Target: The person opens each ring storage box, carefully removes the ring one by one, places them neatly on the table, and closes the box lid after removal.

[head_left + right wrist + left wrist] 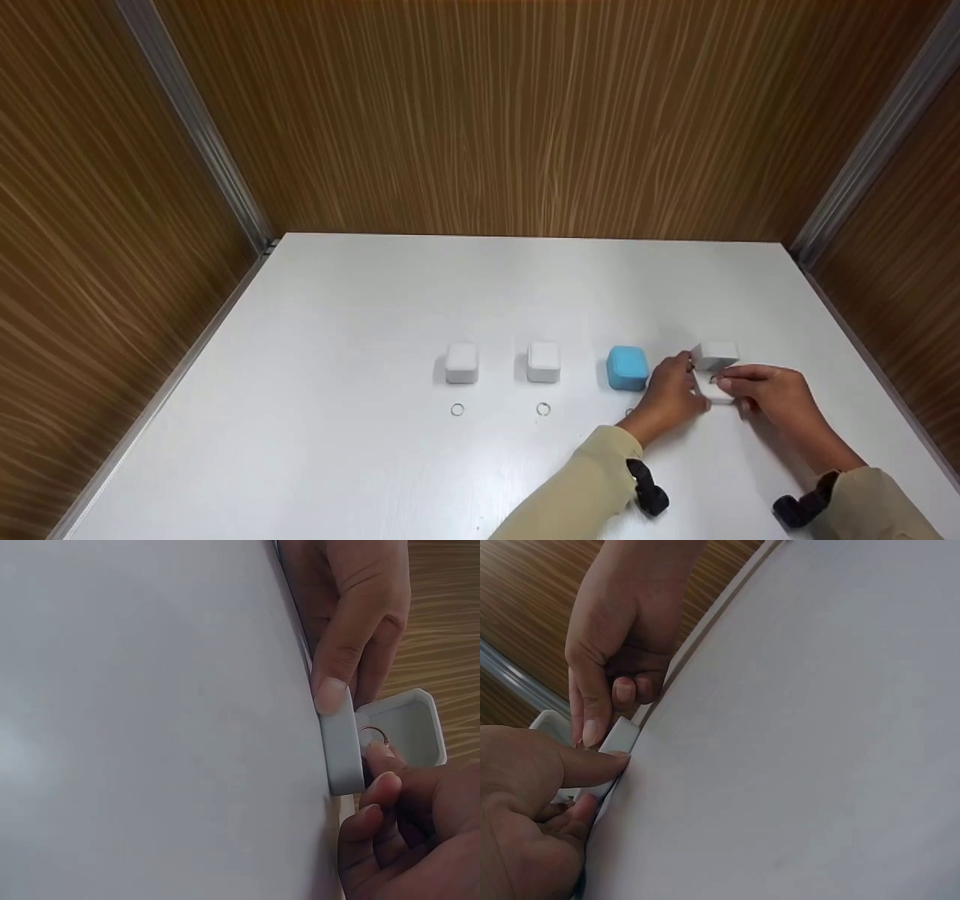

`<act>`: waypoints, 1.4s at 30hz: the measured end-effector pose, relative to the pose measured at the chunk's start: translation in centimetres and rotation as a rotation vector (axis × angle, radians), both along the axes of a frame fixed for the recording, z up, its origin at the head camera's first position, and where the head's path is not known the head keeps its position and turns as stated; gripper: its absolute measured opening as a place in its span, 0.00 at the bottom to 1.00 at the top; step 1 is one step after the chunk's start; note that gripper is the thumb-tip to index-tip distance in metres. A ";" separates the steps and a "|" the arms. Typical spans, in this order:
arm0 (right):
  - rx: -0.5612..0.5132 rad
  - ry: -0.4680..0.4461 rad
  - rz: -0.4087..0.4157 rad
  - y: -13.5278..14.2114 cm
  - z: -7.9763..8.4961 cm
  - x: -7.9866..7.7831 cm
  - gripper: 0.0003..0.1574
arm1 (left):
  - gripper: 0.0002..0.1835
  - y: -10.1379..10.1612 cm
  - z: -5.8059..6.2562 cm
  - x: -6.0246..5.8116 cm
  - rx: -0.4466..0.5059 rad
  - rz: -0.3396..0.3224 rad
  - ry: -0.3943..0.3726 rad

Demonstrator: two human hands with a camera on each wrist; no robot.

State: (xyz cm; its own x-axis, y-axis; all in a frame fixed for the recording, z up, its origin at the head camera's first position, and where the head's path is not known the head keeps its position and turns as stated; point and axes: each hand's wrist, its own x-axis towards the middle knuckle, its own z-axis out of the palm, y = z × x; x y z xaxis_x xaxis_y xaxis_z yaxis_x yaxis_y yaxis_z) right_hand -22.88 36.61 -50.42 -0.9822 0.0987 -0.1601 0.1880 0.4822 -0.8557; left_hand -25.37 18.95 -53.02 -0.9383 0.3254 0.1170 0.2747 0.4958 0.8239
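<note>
A white ring box (718, 355) stands on the table with its lid raised. My left hand (670, 397) grips the box's base from the left, the thumb along its front in the left wrist view. Between thumb and fingers my right hand (776, 395) pinches a thin gold-coloured ring (375, 730). The ring is upright at the opening of the base, in front of the raised lid (409, 724). Its lower part is hidden behind my fingertips. Just left of my left hand sits a closed blue ring box (628, 367).
Two closed white ring boxes (462, 363) stand in a row to the left of the blue one. In front of them lie two rings (457, 409), and a third ring (629, 412) is partly covered by my left wrist. Wood-grain panels (480, 120) enclose the white table (337, 315).
</note>
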 end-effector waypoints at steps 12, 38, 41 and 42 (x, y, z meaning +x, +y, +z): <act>-0.043 -0.001 0.001 0.1 0.3 0.4 0.18 | 0.29 0.1 0.1 0.2 -0.034 -0.001 0.019; 0.038 -0.023 0.043 0.3 0.9 2.5 0.23 | 0.32 0.1 0.2 0.1 0.035 0.009 -0.051; 0.052 -0.039 0.052 0.2 0.9 2.8 0.23 | 0.31 0.1 0.1 0.1 0.044 0.011 -0.055; 0.055 -0.044 0.053 0.2 0.9 2.8 0.23 | 0.31 0.1 0.1 0.1 0.046 0.010 -0.056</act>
